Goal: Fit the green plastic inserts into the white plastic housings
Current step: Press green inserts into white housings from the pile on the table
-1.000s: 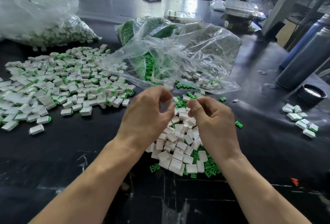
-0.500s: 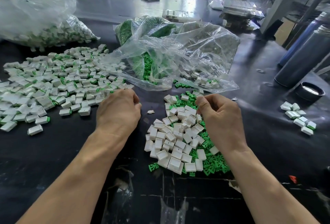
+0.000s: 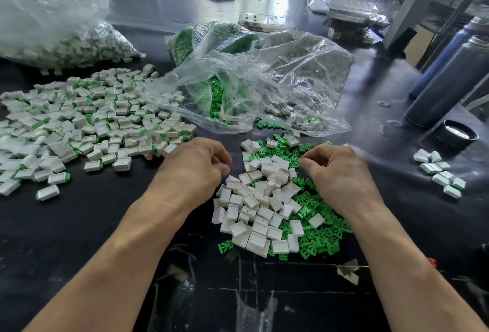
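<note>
A heap of white housings lies on the black table in front of me, with loose green inserts spread under it and to its right. My left hand hovers at the heap's left edge, knuckles up and fingers curled down; the fingertips are hidden. My right hand is over the green inserts at the heap's right side. Its fingers are curled and its thumb points at the heap. I see nothing in either hand, but the palms are hidden.
A wide spread of assembled white-and-green pieces covers the left. Clear bags with green inserts and housings lie behind the heap, another full bag at far left. A few pieces, a black cap and dark bottles stand on the right.
The hands were together above the heap, then my left hand swung left towards the assembled pieces. It has since come back to the heap's left edge. My right hand lowered onto the green inserts.
</note>
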Action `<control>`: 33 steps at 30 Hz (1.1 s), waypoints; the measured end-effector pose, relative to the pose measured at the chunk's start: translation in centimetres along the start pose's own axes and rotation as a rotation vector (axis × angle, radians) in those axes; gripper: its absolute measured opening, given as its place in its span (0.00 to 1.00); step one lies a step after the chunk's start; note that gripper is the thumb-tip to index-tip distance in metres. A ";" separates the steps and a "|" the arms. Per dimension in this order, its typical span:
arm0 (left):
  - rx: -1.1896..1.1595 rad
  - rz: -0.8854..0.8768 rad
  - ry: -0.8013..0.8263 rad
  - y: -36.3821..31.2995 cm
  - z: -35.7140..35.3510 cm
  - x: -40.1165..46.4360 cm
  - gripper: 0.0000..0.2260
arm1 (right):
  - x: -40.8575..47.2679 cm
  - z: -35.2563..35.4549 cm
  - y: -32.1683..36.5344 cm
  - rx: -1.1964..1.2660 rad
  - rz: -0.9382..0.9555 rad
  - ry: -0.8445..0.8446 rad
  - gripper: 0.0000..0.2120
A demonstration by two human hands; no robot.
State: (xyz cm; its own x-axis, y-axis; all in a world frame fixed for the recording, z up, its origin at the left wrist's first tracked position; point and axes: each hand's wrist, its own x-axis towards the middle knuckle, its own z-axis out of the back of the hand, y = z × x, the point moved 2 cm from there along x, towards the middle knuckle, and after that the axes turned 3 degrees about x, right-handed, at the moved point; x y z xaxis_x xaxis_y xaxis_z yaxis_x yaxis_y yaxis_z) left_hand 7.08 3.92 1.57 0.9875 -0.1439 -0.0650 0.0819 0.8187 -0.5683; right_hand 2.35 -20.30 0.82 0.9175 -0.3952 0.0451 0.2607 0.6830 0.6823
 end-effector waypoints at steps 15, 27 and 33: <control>0.016 -0.063 0.125 -0.3 -1.3 0.0 0.06 | 0.8 1.4 -1.3 -0.030 0.032 0.242 0.05; -0.043 -0.057 0.125 -0.5 -1.4 -0.3 0.04 | 0.6 1.3 -1.1 -0.123 0.009 0.244 0.06; -0.133 -0.045 0.057 -0.5 -1.4 0.0 0.05 | 0.6 1.5 -1.1 -0.120 0.018 0.213 0.10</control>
State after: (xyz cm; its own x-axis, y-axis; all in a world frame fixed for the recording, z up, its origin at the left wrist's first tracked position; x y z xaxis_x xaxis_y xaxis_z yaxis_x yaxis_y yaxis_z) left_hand 6.86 2.75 0.68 0.9735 -0.2136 -0.0814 0.1039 0.7304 -0.6750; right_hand 2.17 -22.22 1.24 0.9616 -0.2524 -0.1077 0.2661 0.7620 0.5903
